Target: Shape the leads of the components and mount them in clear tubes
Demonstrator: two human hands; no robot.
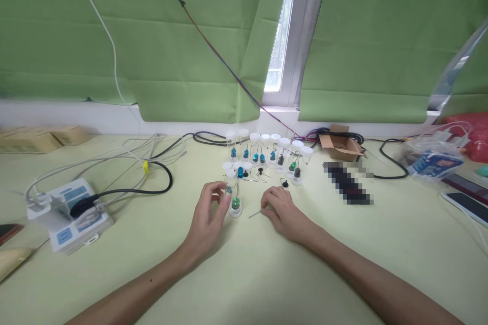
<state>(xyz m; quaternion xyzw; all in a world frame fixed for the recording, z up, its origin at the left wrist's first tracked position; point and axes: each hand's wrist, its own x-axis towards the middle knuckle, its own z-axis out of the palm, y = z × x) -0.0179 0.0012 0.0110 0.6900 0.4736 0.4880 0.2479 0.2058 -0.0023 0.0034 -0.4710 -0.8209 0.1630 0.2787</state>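
My left hand (pixel 208 208) is curled, thumb and fingers closed around a small clear tube (pixel 229 181) with a blue piece in it; the fingers partly hide it. Just right of the thumb, a green metallic piece with a bent wire (pixel 236 203) stands upright on a round white base (pixel 236 212). Pinched in my right hand (pixel 281 212) is a thin grey metal rod (pixel 254 214), its free end pointing left toward the white base. A small black part (pixel 285 183) lies just beyond the right fingers.
Several white-capped clear tubes (pixel 275 147) stand in a row behind, with loose blue and black parts (pixel 261 171) before them. A power strip (pixel 82 216) with cables is at left. An open cardboard box (pixel 339 147), a pixelated dark item (pixel 346 183) and a phone (pixel 467 208) lie at right.
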